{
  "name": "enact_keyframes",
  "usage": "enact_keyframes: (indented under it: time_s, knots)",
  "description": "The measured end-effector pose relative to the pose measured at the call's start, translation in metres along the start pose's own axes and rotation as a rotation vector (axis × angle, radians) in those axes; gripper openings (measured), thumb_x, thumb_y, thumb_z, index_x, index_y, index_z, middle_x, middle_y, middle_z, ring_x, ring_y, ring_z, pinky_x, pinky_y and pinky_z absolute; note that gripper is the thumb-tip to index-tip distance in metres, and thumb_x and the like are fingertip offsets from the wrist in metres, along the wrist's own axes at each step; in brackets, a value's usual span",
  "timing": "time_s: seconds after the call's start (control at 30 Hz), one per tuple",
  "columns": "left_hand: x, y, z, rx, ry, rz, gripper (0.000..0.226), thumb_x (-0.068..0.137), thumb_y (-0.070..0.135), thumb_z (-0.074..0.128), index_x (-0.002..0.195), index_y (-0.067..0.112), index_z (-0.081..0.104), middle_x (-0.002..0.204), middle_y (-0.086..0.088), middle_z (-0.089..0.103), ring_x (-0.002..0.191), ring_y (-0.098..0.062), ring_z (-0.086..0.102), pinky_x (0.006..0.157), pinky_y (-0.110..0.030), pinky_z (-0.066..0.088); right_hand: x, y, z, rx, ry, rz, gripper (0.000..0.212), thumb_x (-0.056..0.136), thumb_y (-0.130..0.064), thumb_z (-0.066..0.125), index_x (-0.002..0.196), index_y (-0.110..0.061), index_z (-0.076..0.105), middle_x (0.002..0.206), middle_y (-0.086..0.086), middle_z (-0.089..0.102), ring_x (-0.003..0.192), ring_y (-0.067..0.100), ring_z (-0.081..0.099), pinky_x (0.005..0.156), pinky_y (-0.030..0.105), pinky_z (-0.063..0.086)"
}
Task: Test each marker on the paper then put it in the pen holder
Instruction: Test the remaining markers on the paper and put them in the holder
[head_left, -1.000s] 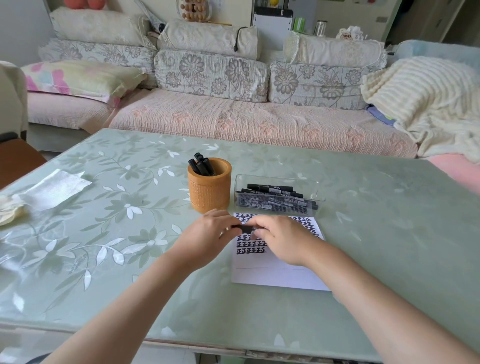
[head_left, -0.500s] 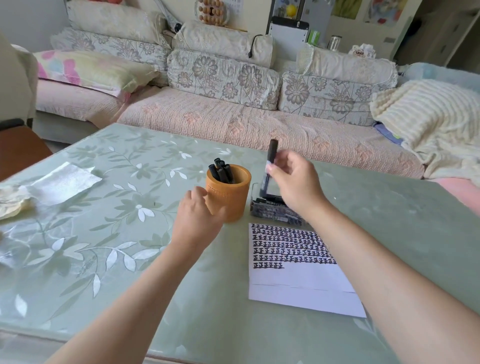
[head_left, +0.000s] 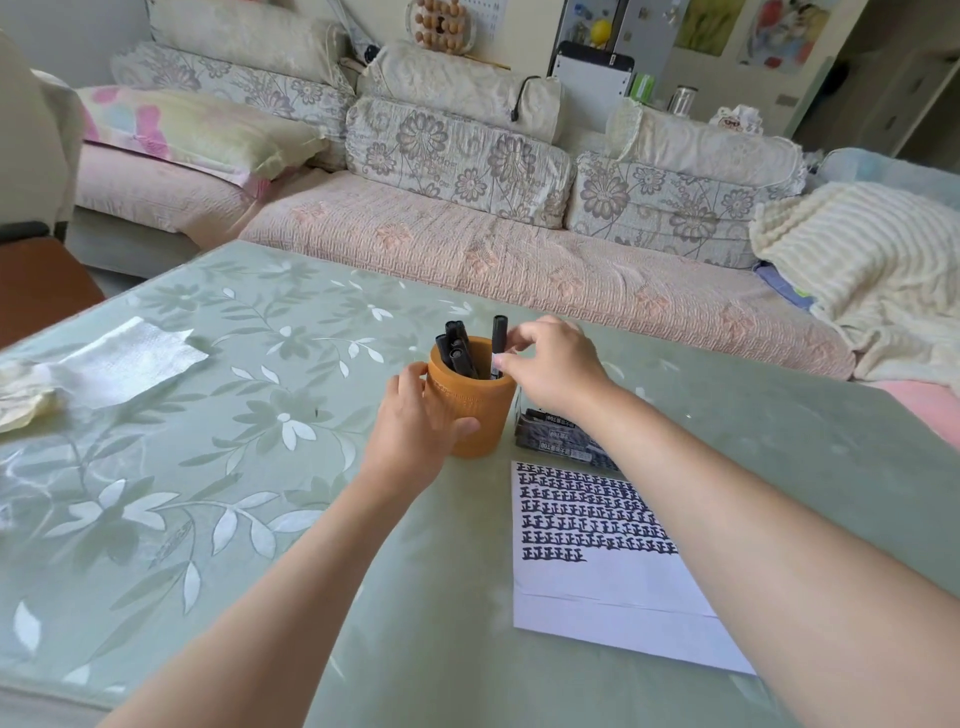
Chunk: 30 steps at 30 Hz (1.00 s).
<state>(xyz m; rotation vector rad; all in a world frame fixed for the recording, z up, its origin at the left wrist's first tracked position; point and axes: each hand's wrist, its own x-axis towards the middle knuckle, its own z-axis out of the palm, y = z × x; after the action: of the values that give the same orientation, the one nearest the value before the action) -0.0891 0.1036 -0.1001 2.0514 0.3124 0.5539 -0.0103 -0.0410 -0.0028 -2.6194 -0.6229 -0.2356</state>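
1. The fingers (head_left: 524, 332) of the right hand (head_left: 553, 366) pinch a slim black marker (head_left: 499, 332), upright, its lower end inside the pen holder.
2. The left hand (head_left: 415, 434) curls round the left side of the pen holder (head_left: 480, 410), a round orange cup with a ribbed wall.
3. More black markers (head_left: 457, 349) lean together in the cup.
4. Just to its right lies a clear box (head_left: 553, 439) of black markers, partly hidden by the right forearm.
5. Nearer the person, a white paper (head_left: 608, 597) lies flat, with rows of black marks across its upper half.
6. Everything rests on a glossy pale green table (head_left: 208, 467) with a leaf pattern.
7. A crumpled white tissue (head_left: 124, 358) lies far left.
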Motion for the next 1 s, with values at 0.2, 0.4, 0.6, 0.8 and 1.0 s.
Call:
enact_keyframes:
  time_s: [0.2, 0.4, 0.6, 0.8, 1.0]
  knots:
    - [-0.009, 0.004, 0.000, 0.036, 0.033, 0.036, 0.075, 0.075, 0.030, 0.080, 0.136, 0.016, 0.038, 0.126, -0.005, 0.046, 0.115, -0.023, 0.051, 0.089, -0.037, 0.045, -0.001, 0.010, 0.004, 0.042, -0.140, 0.021, 0.022, 0.096, -0.035, 0.051, 0.108, -0.035, 0.070, 0.126, 0.005, 0.051, 0.126, 0.027, 0.041, 0.103, 0.037, 0.033]
    - [-0.029, 0.012, 0.008, 0.109, 0.075, 0.094, 0.024, 0.085, 0.023, 0.063, 0.100, 0.016, 0.045, 0.101, 0.001, 0.049, 0.091, -0.022, 0.050, 0.072, -0.032, 0.037, -0.017, 0.060, -0.013, 0.078, -0.055, 0.079, 0.028, 0.097, -0.016, 0.053, 0.122, -0.023, 0.063, 0.121, -0.002, 0.062, 0.110, 0.014, 0.055, 0.090, 0.023, 0.036]
    - [-0.046, 0.009, 0.024, 0.276, -0.229, 0.390, 0.015, 0.090, 0.028, 0.059, 0.103, 0.019, 0.057, 0.100, 0.005, 0.054, 0.092, -0.016, 0.053, 0.077, -0.030, 0.046, -0.036, 0.108, -0.019, -0.136, -0.191, 0.166, 0.025, 0.094, -0.020, 0.056, 0.114, -0.025, 0.071, 0.120, -0.003, 0.069, 0.110, 0.018, 0.061, 0.097, 0.032, 0.048]
    - [-0.047, 0.002, 0.039, 0.445, -0.377, 0.500, 0.036, 0.092, 0.037, 0.043, 0.124, 0.025, 0.055, 0.116, 0.005, 0.052, 0.108, -0.018, 0.047, 0.094, -0.037, 0.042, -0.032, 0.118, -0.016, -0.155, -0.192, 0.147, 0.026, 0.098, -0.023, 0.053, 0.117, -0.024, 0.070, 0.125, -0.001, 0.067, 0.115, 0.022, 0.059, 0.098, 0.036, 0.047]
    - [-0.047, -0.005, 0.044, 0.521, -0.384, 0.524, 0.045, 0.090, 0.046, 0.031, 0.122, 0.030, 0.057, 0.122, 0.012, 0.050, 0.111, -0.014, 0.041, 0.096, -0.035, 0.040, -0.019, 0.124, -0.015, -0.255, -0.248, 0.097, 0.023, 0.091, -0.026, 0.068, 0.114, -0.023, 0.072, 0.117, -0.001, 0.069, 0.109, 0.022, 0.061, 0.092, 0.032, 0.048]
